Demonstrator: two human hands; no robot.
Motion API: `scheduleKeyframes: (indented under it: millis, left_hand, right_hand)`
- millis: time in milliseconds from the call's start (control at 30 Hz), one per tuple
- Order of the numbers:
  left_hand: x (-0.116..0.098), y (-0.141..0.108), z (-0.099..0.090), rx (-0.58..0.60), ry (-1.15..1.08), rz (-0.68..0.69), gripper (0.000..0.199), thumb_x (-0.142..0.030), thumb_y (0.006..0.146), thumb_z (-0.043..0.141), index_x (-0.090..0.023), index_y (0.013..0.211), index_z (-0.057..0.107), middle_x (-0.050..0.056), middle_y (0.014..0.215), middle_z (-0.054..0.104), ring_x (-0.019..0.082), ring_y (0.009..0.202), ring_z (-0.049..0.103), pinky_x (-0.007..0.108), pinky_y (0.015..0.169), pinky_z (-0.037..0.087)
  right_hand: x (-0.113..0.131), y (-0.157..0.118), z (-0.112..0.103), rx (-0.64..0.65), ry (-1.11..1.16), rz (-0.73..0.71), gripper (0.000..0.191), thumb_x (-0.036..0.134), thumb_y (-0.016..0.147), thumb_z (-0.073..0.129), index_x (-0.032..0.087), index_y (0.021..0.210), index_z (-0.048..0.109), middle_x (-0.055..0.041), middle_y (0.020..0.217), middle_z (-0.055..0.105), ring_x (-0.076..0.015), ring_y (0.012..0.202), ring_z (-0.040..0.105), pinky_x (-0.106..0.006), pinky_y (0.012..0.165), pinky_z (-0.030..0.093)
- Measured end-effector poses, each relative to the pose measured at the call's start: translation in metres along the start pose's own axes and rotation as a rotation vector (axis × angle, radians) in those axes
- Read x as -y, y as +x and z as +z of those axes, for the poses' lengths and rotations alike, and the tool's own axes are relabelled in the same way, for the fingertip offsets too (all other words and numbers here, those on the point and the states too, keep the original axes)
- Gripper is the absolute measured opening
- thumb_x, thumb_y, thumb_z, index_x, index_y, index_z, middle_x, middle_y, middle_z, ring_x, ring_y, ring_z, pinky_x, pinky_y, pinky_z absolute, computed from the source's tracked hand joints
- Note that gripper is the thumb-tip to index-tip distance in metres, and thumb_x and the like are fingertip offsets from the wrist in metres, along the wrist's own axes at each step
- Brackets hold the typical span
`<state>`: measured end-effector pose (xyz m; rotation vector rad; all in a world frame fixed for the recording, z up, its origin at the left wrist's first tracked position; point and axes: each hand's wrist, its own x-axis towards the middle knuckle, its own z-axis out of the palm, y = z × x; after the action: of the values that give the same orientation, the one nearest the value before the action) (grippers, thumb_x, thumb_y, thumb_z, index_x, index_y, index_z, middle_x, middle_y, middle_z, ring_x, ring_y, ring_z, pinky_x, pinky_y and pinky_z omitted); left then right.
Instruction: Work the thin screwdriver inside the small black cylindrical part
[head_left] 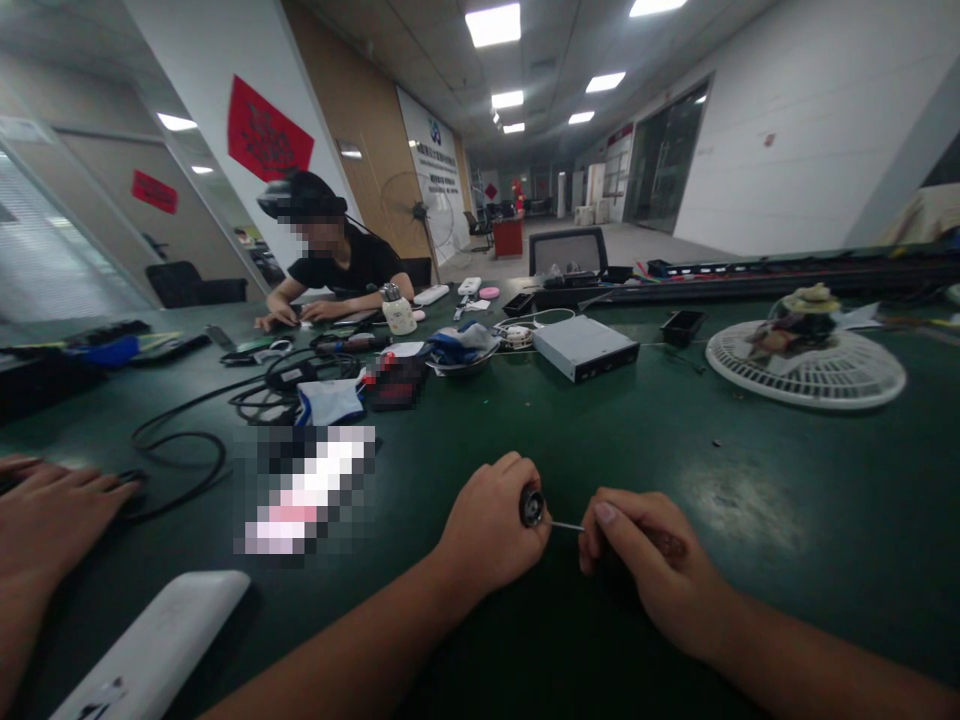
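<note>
Forearms nearest the camera, both in from the bottom edge. Left hand (495, 525) is curled tight round a dark round part (532, 507); only its end face shows, at the thumb side, rest hidden by the fingers. Right hand (645, 560) is closed round a screwdriver (568, 526), brown handle inside the fist, butt showing past the palm.

Part sits left of the right hand, inside the left grip. Screwdriver bridges the two hands: shaft points left at the part, long axis roughly crosswise, dropping slightly to the right. Can't tell if the tip is seated or just alongside. Part's face is turned right and toward the camera; its own axis is unclear.

Both hands are over a dark green table (622, 440). Left side: white slab (157, 640), blurred-out bright device (311, 490), black cable (180, 440), another person's hand (67, 500) at the edge. Farther: grey drive box (585, 347), white fan guard (810, 365) at right. Person in black (349, 260) leans on the far side.

Room: office, ceiling lights (493, 24), pale wall (780, 130) right, mesh-back chair (568, 250) behind the table.
</note>
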<state>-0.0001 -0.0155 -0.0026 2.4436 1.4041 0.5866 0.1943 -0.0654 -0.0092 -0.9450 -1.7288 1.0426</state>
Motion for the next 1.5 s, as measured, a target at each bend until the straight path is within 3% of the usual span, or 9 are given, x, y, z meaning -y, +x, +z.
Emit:
scheduleKeyframes:
  millis: [133,500,1000,1167,1267,1367,1500]
  left_hand:
    - [0.0007,0.0,0.0002,0.002,0.006,0.0,0.008,-0.017,0.077,0.059,-0.021,0.08,0.053,0.002,0.087,0.057,0.018,0.076,0.052,0.03,0.066,0.039]
    - [-0.0007,0.0008,-0.0024,0.013,-0.016,-0.024,0.009,-0.017,0.074,0.06,-0.021,0.08,0.053,0.002,0.088,0.059,0.018,0.078,0.052,0.031,0.067,0.039]
    - [0.0022,0.0004,0.0001,0.0,-0.043,-0.031,0.008,-0.018,0.076,0.058,-0.021,0.081,0.052,0.001,0.087,0.057,0.018,0.076,0.051,0.03,0.066,0.039]
    - [0.0021,0.0006,0.0006,-0.008,-0.026,-0.001,0.007,-0.018,0.077,0.058,-0.021,0.08,0.052,0.001,0.087,0.057,0.018,0.076,0.051,0.031,0.066,0.039]
    - [0.0023,0.0005,0.001,-0.007,-0.026,-0.005,0.008,-0.018,0.077,0.058,-0.021,0.079,0.052,0.001,0.086,0.057,0.018,0.076,0.051,0.031,0.066,0.038]
    - [0.0024,0.0002,0.0014,-0.007,-0.028,-0.007,0.008,-0.018,0.076,0.058,-0.021,0.079,0.052,0.0,0.085,0.057,0.018,0.075,0.051,0.031,0.066,0.037]
    - [0.0025,0.001,0.0023,-0.011,-0.023,-0.007,0.008,-0.018,0.076,0.058,-0.021,0.08,0.052,0.001,0.085,0.057,0.018,0.076,0.051,0.031,0.066,0.038]
  right_hand:
    - [-0.0013,0.0009,0.0005,0.017,0.019,0.005,0.046,0.041,0.105,0.04,0.018,0.072,0.061,-0.0012,0.064,0.062,-0.0155,0.061,0.06,-0.029,0.059,0.043]
    - [0.0031,0.003,0.0023,-0.092,-0.029,-0.004,0.044,0.038,0.105,0.04,0.019,0.07,0.06,-0.0011,0.063,0.062,-0.0143,0.059,0.058,-0.027,0.057,0.042]
    - [0.0001,0.0004,0.0001,-0.058,0.12,-0.004,0.044,0.041,0.105,0.041,0.019,0.071,0.059,-0.0008,0.064,0.062,-0.014,0.06,0.059,-0.027,0.058,0.043]
    - [0.0034,0.0004,0.0008,0.012,0.004,-0.041,0.042,0.036,0.105,0.041,0.018,0.073,0.062,-0.0002,0.065,0.061,-0.0131,0.06,0.059,-0.027,0.058,0.041]
    - [0.0026,0.0008,0.0005,-0.042,-0.058,-0.006,0.045,0.037,0.105,0.041,0.019,0.068,0.058,0.0014,0.058,0.055,-0.0127,0.054,0.054,-0.027,0.054,0.038]
    - [0.0006,0.0019,0.0004,-0.11,-0.044,0.024,0.046,0.039,0.105,0.039,0.019,0.067,0.056,0.0012,0.057,0.054,-0.0134,0.054,0.053,-0.027,0.052,0.038]
    - [-0.0001,0.0031,-0.0003,-0.038,0.011,0.003,0.045,0.04,0.105,0.04,0.019,0.07,0.058,0.0001,0.062,0.057,-0.0143,0.059,0.056,-0.028,0.058,0.041]
